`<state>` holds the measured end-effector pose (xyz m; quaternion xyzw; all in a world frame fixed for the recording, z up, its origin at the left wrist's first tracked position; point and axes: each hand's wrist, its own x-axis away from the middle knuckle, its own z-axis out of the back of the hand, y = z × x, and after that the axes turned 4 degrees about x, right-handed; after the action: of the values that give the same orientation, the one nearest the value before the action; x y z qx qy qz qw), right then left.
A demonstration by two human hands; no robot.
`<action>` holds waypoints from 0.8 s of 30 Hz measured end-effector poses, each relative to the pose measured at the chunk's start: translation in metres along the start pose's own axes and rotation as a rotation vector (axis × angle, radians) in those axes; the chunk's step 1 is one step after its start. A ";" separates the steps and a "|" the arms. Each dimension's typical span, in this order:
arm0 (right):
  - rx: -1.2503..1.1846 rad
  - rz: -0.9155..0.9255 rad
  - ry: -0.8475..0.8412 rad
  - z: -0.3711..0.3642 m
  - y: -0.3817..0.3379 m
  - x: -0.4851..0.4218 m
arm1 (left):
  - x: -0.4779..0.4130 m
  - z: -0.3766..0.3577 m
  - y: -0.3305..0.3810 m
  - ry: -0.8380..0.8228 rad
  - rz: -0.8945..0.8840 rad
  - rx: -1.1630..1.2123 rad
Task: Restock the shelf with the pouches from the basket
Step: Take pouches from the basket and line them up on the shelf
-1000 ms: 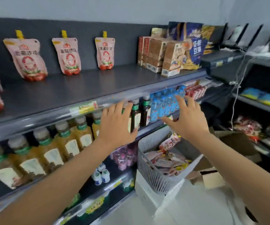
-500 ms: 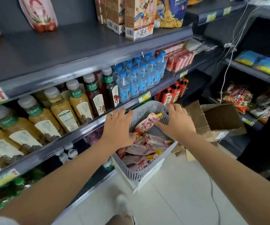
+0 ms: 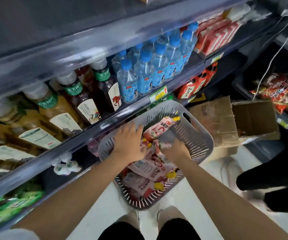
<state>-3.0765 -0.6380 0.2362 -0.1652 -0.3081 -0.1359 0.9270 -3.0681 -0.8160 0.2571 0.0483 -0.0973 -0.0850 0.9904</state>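
Left hand [image 3: 130,144]: lies palm down inside the basket, fingers spread and flat on the pile, gripping nothing that I can see.
Right hand [image 3: 176,149]: curled closed on a crumpled pink pouch [image 3: 164,146] deep in the basket, knuckles up.
Leaning pouch [image 3: 158,130]: props against the basket's far wall just beyond the right hand, yellow cap pointing up toward the rim.
Pouches [image 3: 145,172]: a loose, overlapping heap fills the basket floor, pink packs with yellow caps, most of them on the near side of the hands.
Basket [image 3: 200,141]: grey slotted plastic, standing below the drinks shelves, with the person's knees at its near end.
Water bottles [image 3: 150,70]: blue-capped, on the shelf above the basket's far rim.
Tea bottles [image 3: 82,94]: same shelf, to the left of the basket.
Cardboard box [image 3: 254,118]: open, just to the right of the basket.
Step in hand: picking up stock, I judge.
Doing it well: the left hand should close on one pouch rather than rake the heap; take each by its firm neck near the cap, lift straight up clear of the rim so neighbours do not snag, then carry both up together.
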 end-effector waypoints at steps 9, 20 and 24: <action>0.455 0.155 -0.156 -0.048 0.042 -0.084 | -0.004 -0.053 0.022 -0.161 0.120 0.060; 0.583 0.459 -0.322 -0.039 0.036 -0.130 | -0.053 -0.099 0.072 -0.179 0.502 0.552; 0.516 0.509 -0.421 -0.030 0.036 -0.138 | -0.078 -0.106 0.086 -0.234 0.709 0.620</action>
<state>-3.1549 -0.5959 0.1203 -0.0227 -0.4641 0.2159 0.8588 -3.1086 -0.7089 0.1492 0.2953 -0.2391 0.2860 0.8797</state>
